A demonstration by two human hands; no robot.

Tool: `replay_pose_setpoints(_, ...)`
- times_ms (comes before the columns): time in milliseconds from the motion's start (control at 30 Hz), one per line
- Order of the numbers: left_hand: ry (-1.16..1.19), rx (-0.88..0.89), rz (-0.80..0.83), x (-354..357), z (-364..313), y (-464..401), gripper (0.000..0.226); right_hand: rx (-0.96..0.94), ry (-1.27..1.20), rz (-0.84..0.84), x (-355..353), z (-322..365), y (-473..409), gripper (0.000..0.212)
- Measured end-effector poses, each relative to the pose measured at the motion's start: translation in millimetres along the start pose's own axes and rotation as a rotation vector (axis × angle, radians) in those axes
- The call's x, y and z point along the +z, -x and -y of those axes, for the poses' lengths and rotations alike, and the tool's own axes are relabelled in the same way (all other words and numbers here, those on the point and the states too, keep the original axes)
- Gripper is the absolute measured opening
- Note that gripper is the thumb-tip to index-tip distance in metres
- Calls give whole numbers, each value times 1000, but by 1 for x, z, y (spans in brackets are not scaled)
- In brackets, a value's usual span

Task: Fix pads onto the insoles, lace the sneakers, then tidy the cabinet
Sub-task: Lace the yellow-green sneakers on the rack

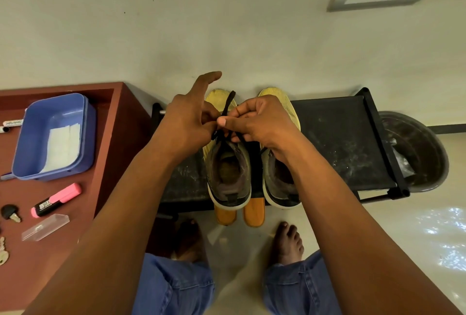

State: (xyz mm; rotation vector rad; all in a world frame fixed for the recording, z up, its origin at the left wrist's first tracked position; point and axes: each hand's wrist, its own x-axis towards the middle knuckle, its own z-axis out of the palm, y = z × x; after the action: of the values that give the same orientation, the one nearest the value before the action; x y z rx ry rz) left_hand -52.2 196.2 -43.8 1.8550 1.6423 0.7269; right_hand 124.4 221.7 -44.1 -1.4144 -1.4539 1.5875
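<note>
Black lace (225,110) pinched between both hands (222,120).

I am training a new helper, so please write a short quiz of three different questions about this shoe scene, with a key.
1. True or false: both hands are pinching the black lace of the left sneaker.
2. What lies in the blue tub on the red cabinet? A) keys B) white sheets C) a marker
3. Fill in: two orange ____ stick out beneath the sneakers.

Key
1. True: the left hand and right hand meet at the lace.
2. B, white sheets.
3. Insoles.
</note>
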Motion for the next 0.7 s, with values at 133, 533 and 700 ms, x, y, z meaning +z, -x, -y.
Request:
replay_pose_setpoints(133,-76,69,13,-1,-2,-2,101,-50,89,-53,5,-5,-5,28)
replay_pose_setpoints(533,578,-352,-113,0,4,-10,74,-174,131,-90,14,-10,-11,15)
replay_pose_setpoints(700,557,-261,-125,0,-1,-5,31,-142,106,-108,13,-11,-12,18)
